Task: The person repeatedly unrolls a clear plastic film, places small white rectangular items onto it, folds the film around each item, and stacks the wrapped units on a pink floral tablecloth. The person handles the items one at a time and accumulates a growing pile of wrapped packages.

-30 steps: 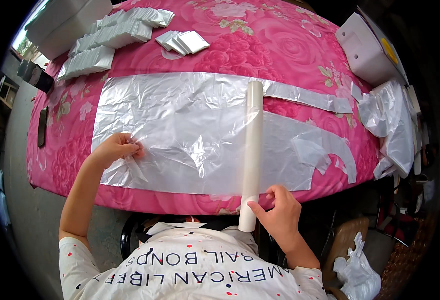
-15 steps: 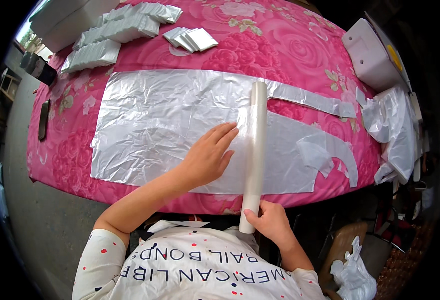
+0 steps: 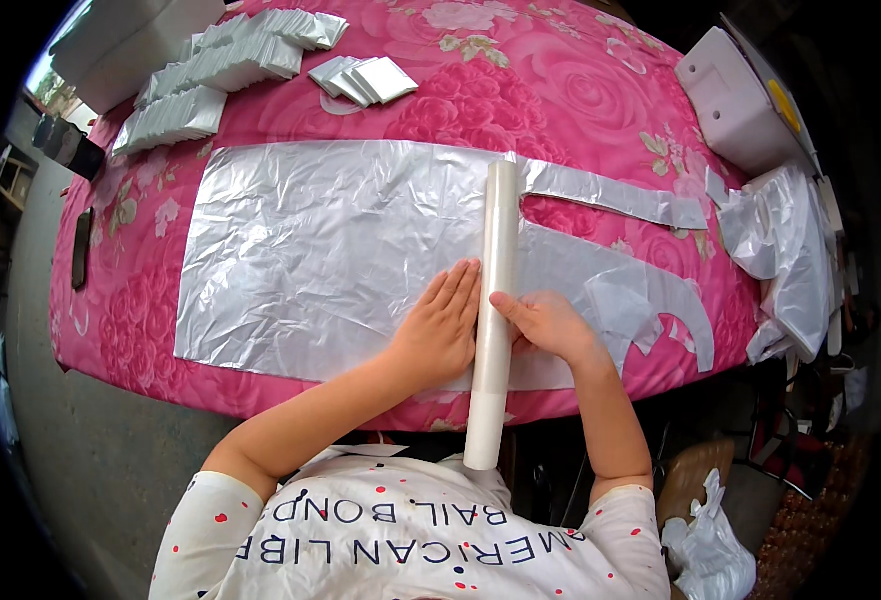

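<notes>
A thin, crinkled plastic apron (image 3: 301, 260) lies spread over the table, its strap-like strips running off to the right. Across it rests a long whitish roll (image 3: 502, 225), pointing away from me, its near end sticking out past the table edge. My left hand (image 3: 441, 320) lies flat on the plastic, fingers stretched out along the roll's left side. From the right, my right hand (image 3: 553, 325) grips the roll around its middle, the thumb on top and the other fingers partly hidden. A small crumpled flap of plastic (image 3: 621, 305) sits on the apron right of the roll.
Rows of folded silvery packets (image 3: 226, 65) and a smaller pile (image 3: 366, 80) lie at the far left. A white box (image 3: 726, 95) and plastic bags (image 3: 781, 250) occupy the right edge. A dark phone-like object (image 3: 83, 248) is at the left on the pink flowered tablecloth (image 3: 581, 80).
My right hand has moved from the roll's near end up to its middle. My left hand has shifted slightly nearer to me, against the roll. The whole view has shifted a little.
</notes>
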Available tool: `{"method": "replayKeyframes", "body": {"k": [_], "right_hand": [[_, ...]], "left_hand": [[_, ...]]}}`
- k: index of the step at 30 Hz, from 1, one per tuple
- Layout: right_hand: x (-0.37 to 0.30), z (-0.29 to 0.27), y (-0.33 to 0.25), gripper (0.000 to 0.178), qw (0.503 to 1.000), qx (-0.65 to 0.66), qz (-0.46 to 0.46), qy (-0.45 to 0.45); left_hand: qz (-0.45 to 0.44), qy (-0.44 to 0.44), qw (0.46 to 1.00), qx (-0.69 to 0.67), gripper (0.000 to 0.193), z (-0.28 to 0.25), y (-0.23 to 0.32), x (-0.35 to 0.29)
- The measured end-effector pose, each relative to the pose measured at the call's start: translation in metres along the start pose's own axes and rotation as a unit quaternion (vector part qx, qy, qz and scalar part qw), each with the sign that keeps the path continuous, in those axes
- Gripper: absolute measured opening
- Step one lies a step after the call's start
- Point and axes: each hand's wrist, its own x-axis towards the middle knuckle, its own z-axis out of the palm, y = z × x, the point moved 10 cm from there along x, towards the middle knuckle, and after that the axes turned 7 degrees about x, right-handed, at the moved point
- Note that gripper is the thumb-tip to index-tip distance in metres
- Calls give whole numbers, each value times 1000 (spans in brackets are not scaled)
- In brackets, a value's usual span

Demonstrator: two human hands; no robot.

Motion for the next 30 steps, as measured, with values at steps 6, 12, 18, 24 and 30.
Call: {"method": "replayKeyframes", "body": {"k": [6, 12, 18, 24, 30], "right_hand": [[87, -39, -32, 53, 967, 247, -25, 62], [133, -93, -24, 27, 706, 686, -153, 88], [92, -274, 43, 25, 554, 747, -322, 176], [13, -386, 70, 41, 571, 675, -461, 72], [-14, -255, -53, 29, 649, 578, -421, 259]], "left_hand": [[11, -13, 999, 46, 57, 3, 1, 1], [14, -21, 999, 41, 55, 3, 2, 0], [3, -3, 1000, 24, 53, 1, -1, -3], [17, 2, 1000, 17, 52, -3, 5, 1], [9, 15, 1000, 25, 52, -4, 1, -2]]}}
